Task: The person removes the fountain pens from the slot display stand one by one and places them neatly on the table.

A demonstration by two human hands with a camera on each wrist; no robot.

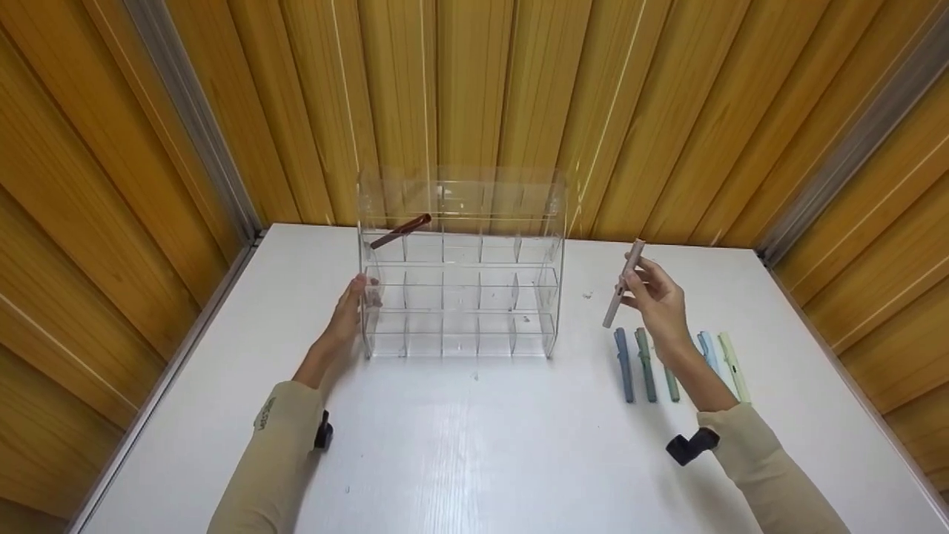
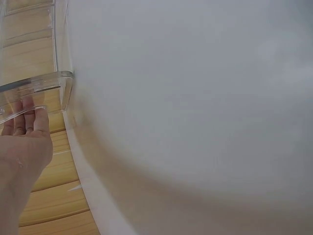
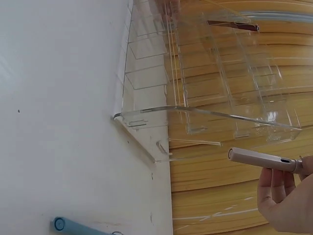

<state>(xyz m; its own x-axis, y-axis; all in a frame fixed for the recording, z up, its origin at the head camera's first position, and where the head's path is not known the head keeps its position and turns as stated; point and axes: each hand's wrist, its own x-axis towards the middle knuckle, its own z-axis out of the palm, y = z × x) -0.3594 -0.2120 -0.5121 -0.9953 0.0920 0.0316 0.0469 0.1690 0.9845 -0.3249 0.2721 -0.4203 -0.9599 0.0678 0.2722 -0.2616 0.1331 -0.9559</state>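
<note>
My right hand pinches a pinkish-grey pen between thumb and fingers, above the table to the right of a clear acrylic rack. In the right wrist view the same pen points toward the rack. At the rack's left side, my left hand touches the side wall with its fingers extended; in the left wrist view the fingers meet the clear panel. A dark red-brown pen leans in the rack's upper left compartment.
Several pens lie in a row at the right: a blue pen, a dark green pen, a pale green pen and others partly hidden by my right forearm. The white table is bounded by yellow wood-patterned walls.
</note>
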